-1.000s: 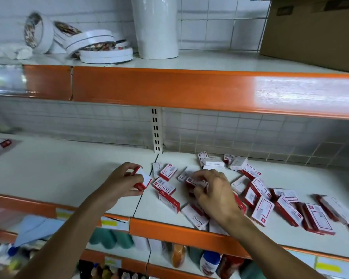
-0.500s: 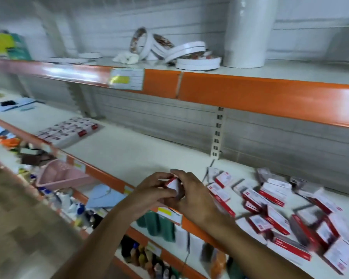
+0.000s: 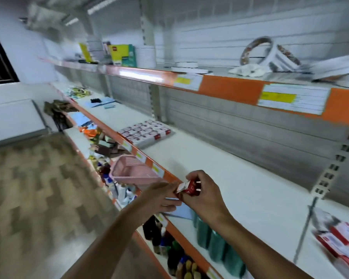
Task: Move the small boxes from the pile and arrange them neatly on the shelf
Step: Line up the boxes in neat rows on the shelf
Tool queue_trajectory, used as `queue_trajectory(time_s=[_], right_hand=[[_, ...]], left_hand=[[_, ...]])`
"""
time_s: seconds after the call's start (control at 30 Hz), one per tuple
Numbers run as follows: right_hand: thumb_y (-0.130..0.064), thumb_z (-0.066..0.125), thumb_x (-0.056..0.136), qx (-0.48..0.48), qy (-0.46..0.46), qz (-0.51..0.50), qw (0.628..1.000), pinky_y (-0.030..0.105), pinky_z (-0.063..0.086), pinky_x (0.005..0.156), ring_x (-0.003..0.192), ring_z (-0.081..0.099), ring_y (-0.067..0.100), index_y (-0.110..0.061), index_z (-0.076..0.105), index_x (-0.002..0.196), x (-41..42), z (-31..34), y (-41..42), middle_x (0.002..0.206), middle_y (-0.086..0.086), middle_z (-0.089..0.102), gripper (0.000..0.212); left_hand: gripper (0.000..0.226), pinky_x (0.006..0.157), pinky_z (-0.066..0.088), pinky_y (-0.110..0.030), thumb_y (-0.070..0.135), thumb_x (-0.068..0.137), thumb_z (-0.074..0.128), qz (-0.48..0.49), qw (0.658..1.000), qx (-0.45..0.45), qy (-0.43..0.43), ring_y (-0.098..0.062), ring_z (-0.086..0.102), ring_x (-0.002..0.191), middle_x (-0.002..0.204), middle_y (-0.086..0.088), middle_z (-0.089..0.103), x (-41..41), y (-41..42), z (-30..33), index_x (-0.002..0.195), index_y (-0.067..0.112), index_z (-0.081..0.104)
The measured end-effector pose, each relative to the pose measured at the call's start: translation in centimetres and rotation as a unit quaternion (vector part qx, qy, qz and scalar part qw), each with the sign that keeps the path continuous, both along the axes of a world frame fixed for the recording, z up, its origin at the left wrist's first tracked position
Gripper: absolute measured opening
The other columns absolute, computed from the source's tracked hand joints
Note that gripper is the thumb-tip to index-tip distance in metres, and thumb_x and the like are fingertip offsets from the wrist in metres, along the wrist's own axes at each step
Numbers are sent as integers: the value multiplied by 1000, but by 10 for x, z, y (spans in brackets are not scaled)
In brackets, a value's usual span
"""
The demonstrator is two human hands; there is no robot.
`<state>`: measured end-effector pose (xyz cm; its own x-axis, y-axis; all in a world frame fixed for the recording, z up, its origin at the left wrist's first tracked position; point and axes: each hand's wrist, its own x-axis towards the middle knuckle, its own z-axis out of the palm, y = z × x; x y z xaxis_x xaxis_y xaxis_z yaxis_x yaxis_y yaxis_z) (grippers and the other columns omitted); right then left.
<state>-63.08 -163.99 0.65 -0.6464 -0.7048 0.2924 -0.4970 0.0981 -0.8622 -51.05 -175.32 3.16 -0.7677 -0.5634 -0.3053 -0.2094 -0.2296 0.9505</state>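
Head view shows your right hand (image 3: 205, 195) curled round a few small red-and-white boxes (image 3: 190, 187), pinching them as one bundle just above the front edge of the shelf (image 3: 220, 178). Your left hand (image 3: 159, 196) lies beside it with its fingers fairly straight, fingertips touching the end of the bundle; whether it bears any of the load is blurred.

The neat block of boxes (image 3: 146, 132) already laid out sits further along the same shelf, well apart from your hands. The loose pile (image 3: 338, 238) lies at the right edge of the view, smeared by motion.

These look like thin card cartons, so expect them to be light and stiff along the edges but easy to dent on the broad faces. The print looks glossy, so stacked ones will likely slide on each other. Grip across the narrow sides, thumb against fingers, and squeeze only enough to keep the bundle square. Use the flat left fingers as a stop against the ends so none creeps out while you carry them towards the block.
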Motion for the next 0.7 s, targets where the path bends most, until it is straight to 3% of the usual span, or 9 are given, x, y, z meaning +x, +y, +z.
queue_trajectory(time_s=[0.1,0.17,0.23,0.33,0.5,0.7], right_hand=[[-11,79,70,-7,-21,22,1000,22,54,77,90,62,3,-31,58,103,13,-7,-42,102,-9,64,44],[-7,78,69,-7,-29,28,999,27,56,79,93,64,5,-31,59,106,18,-15,-69,104,-9,65,48],[-6,79,69,-1,-40,31,999,23,55,80,96,63,4,-27,60,112,23,-19,-90,108,-9,65,51],[-6,80,71,10,-34,43,998,14,51,78,98,62,2,-22,60,117,26,-23,-122,111,-7,64,53],[-8,81,73,20,-34,53,998,6,48,70,104,60,2,-28,59,115,19,-25,-161,112,-11,64,51],[-5,82,73,20,-29,32,999,4,46,70,95,61,-6,-26,61,111,-7,-26,-208,107,-11,66,47]], left_hand=[[26,83,53,-36,19,97,58,31,1000,-3,7,-33,68,94,103,-16,71,17,-41,0,116,2,64],[20,82,54,-37,16,95,61,47,999,-6,13,-30,68,91,96,-13,73,27,-68,-3,109,5,69],[11,81,53,-37,13,94,63,53,998,-5,15,-29,67,90,89,-11,74,34,-89,-5,100,10,72],[9,90,52,-42,9,94,63,62,998,-7,14,-28,66,89,85,-10,73,40,-116,-7,94,12,71],[13,97,53,-43,7,95,61,62,998,-22,-2,-32,69,102,101,-14,74,37,-160,-12,98,15,70],[20,91,55,-39,13,96,62,30,998,-43,-20,-29,67,107,110,-12,72,12,-217,-23,115,11,69]])
